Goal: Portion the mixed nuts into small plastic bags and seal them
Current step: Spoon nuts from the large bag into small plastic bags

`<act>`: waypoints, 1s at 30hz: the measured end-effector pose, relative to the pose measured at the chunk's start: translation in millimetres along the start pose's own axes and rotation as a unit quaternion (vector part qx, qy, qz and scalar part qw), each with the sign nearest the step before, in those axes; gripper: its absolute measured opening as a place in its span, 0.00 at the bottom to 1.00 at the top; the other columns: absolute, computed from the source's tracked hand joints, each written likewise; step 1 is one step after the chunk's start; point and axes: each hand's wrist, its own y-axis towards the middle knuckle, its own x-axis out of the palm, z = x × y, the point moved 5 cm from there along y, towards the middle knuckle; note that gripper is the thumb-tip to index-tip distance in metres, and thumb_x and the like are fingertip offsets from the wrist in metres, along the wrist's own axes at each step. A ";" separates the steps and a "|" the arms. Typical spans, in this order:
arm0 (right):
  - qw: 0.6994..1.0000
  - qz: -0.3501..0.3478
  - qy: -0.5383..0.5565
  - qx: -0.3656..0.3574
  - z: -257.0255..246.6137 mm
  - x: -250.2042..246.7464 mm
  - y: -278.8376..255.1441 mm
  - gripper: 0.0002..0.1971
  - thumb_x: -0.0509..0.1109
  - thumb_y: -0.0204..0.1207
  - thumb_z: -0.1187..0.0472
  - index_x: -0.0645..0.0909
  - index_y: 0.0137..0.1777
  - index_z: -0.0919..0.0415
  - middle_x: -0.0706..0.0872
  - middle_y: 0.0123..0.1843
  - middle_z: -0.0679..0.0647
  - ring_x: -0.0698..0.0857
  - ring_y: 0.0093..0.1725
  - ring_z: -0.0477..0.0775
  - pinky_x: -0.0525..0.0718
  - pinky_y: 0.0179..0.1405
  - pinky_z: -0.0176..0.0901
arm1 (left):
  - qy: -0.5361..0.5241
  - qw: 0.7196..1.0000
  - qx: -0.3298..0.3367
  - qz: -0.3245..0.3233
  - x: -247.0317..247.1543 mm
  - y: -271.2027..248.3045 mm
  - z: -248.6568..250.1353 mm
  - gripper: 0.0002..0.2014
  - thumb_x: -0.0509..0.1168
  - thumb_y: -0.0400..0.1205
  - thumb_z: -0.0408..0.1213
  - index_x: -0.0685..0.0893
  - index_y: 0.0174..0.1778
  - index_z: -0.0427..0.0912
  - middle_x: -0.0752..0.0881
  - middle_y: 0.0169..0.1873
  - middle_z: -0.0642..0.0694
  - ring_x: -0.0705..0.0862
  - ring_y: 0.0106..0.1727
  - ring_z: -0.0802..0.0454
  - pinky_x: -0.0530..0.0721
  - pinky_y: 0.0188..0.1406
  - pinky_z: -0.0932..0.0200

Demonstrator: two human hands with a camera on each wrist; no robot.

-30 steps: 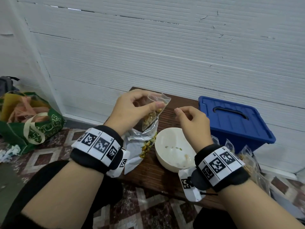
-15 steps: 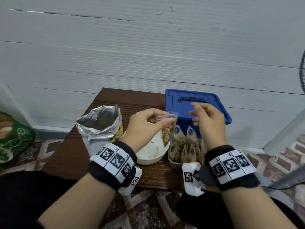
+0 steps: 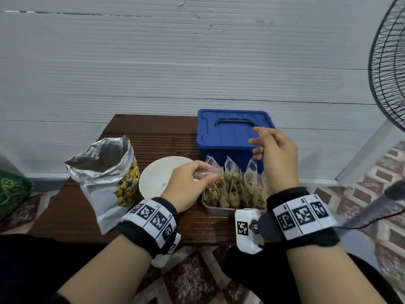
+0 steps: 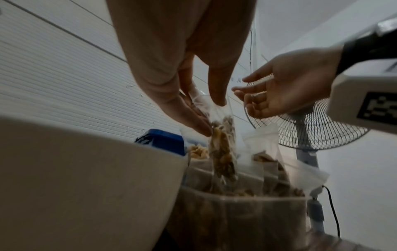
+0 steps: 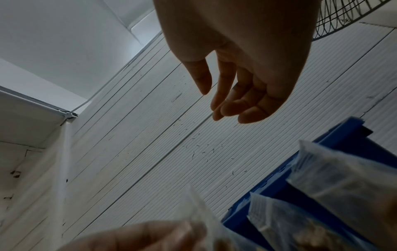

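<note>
Nearest, two forearms with marker-printed wristbands over a dark wooden counter. Left hand pinching the top of a small clear bag of mixed nuts between thumb and fingers, lowering it at the left end of a metal tray. Packed upright in that tray, a row of filled nut bags, touching one another. Right hand raised above the row, fingers loosely spread, grasping nothing. Left of the tray, a pale bowl, almost bare inside. Further left, an opened foil pouch of mixed nuts, mouth gaping. Behind the tray, a blue lidded box. Beyond, a white ribbed wall; at far right, a standing fan.

Likely risks: held bag catching on a neighbour and toppling the tightly packed row; seal not visibly confirmed shut, so nuts spilling if squeezed; left forearm close to the bowl, so a nudge possible.
</note>
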 end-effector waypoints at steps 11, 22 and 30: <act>1.000 -0.020 -0.014 0.008 4.6 4.4 -4.2 0.08 0.64 0.82 0.58 0.84 0.53 0.58 0.88 0.43 0.54 0.81 0.37 0.46 0.80 0.40 0.40 | 0.080 0.997 -0.020 0.007 13.5 1.6 -16.0 0.11 0.77 0.73 0.40 0.84 0.47 0.48 0.85 0.39 0.54 0.79 0.37 0.66 0.77 0.37 0.79; 0.998 -0.046 -0.041 0.012 9.1 16.7 -7.4 0.05 0.65 0.82 0.55 0.82 0.50 0.53 0.88 0.42 0.52 0.82 0.40 0.46 0.80 0.43 0.42 | 0.025 0.999 -0.031 -0.016 6.0 -2.7 -8.5 0.19 0.81 0.69 0.42 0.82 0.51 0.55 0.84 0.39 0.57 0.82 0.33 0.69 0.78 0.36 0.78; 0.994 -0.066 -0.091 0.012 15.0 26.1 -9.6 0.05 0.66 0.81 0.51 0.81 0.44 0.45 0.88 0.40 0.47 0.84 0.42 0.50 0.83 0.58 0.62 | 0.009 0.998 -0.062 -0.019 -14.7 -1.7 -4.8 0.20 0.75 0.70 0.56 0.83 0.55 0.55 0.89 0.43 0.55 0.87 0.43 0.59 0.85 0.49 0.60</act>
